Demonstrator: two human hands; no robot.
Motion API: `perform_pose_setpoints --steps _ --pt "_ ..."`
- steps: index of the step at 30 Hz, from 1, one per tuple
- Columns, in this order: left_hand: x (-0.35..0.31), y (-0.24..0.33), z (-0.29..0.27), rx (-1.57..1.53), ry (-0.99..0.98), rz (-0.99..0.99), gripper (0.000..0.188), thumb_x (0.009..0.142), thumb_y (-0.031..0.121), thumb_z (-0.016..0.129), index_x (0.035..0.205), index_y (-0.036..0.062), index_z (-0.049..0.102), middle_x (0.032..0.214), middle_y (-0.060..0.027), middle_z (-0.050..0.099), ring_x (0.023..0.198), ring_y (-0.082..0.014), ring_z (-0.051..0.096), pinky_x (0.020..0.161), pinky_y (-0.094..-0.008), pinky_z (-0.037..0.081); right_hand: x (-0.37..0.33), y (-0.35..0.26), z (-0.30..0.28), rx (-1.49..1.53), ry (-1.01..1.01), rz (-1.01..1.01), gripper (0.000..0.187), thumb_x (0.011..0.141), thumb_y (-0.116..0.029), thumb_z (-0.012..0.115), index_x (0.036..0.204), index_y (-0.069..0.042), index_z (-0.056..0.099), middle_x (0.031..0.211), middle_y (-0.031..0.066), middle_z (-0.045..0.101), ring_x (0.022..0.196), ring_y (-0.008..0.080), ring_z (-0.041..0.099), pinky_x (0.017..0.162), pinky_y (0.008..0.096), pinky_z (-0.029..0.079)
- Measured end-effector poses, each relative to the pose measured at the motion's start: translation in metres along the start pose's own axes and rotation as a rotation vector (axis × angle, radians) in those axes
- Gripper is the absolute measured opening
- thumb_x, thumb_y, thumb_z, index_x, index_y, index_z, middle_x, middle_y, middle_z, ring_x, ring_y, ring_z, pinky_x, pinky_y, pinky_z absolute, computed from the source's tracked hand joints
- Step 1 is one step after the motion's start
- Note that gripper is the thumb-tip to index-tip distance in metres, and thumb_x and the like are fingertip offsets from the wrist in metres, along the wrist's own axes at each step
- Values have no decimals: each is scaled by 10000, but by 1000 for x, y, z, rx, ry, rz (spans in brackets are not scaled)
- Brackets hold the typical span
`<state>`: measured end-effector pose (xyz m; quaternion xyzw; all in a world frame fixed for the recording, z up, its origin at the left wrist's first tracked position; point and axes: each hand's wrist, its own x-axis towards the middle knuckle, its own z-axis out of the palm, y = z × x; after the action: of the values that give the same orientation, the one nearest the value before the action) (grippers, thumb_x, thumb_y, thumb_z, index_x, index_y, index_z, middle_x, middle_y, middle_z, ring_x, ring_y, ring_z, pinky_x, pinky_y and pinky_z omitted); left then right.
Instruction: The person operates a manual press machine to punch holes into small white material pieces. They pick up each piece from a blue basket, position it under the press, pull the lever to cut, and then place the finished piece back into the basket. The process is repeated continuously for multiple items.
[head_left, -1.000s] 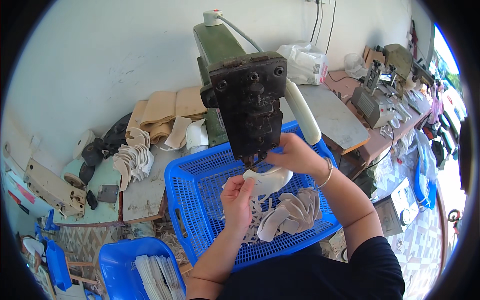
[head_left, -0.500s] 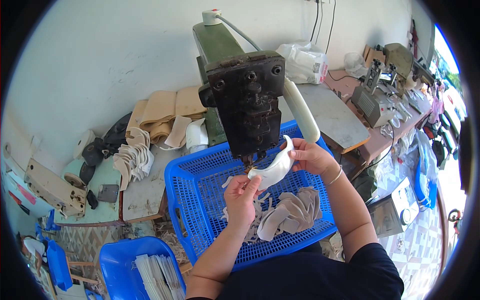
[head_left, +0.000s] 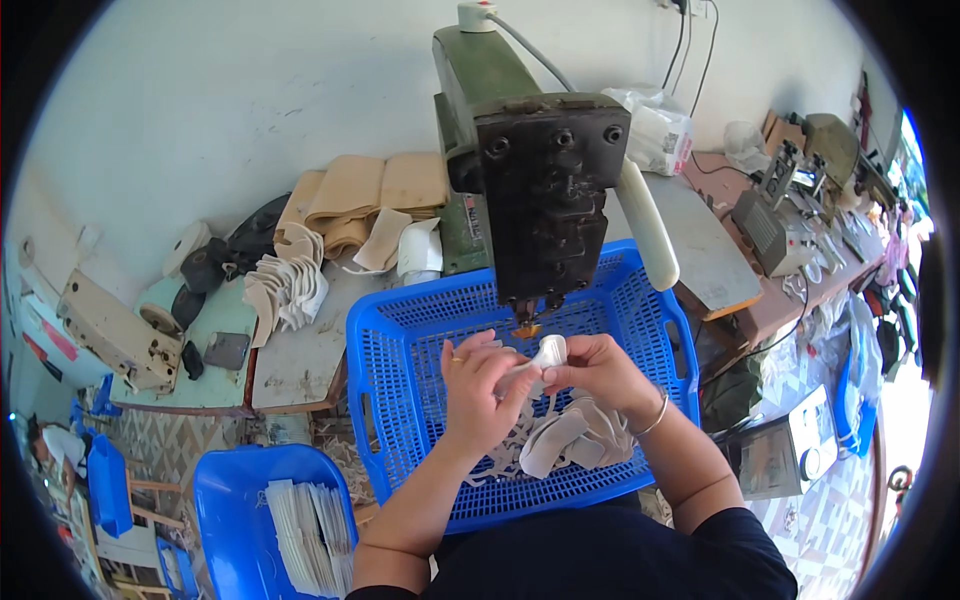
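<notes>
A white curved piece (head_left: 550, 352), like a small shaped pad, is held between my two hands above the basket. My right hand (head_left: 606, 374) pinches its right end with thumb and fingers. At its left end are the thumb and fingers of my left hand (head_left: 478, 392), which partly hide it. Just beyond the piece is the lower tip of a green machine (head_left: 485, 70) with a dark, oily head (head_left: 550, 190); the piece sits apart from that tip. Below, a blue plastic basket (head_left: 415, 500) contains a pile of greyish-white pads (head_left: 580, 435) and thin offcut strips (head_left: 500, 462).
To the left, a bench bears a stack of white pieces (head_left: 285, 285) and folded tan sheets (head_left: 345, 190). A blue tub (head_left: 225, 500) of long white strips (head_left: 305, 540) stands at lower left. On the right are a worktable (head_left: 690, 245) and a grey machine (head_left: 775, 235).
The white piece has come away from the machine's tip toward me and now looks turned and bunched. My hands have drawn closer together and lower. The whole view has shifted slightly.
</notes>
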<state>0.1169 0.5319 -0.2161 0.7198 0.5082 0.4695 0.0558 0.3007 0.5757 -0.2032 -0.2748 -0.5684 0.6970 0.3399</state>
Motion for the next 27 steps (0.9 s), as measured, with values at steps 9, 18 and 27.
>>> perform_pose_setpoints --steps 9,18,27 --pt "46 0 -31 101 -176 37 184 659 259 744 675 114 633 870 0 528 1074 -266 444 970 -617 153 10 18 22 360 119 5 219 860 -95 596 1034 37 589 984 82 611 895 134 605 824 264 521" --pt "66 2 -46 127 -234 89 184 636 241 751 640 114 618 957 5 504 1181 -294 375 1000 -625 105 18 26 39 583 96 -76 215 872 -87 574 1063 12 582 1041 82 604 957 157 595 880 302 500" --pt "62 -8 -50 89 -278 27 179 643 240 751 654 117 621 934 5 523 1166 -284 401 983 -626 142 21 28 45 517 125 -83 212 874 -116 579 1048 5 592 1009 64 612 929 136 596 848 282 512"
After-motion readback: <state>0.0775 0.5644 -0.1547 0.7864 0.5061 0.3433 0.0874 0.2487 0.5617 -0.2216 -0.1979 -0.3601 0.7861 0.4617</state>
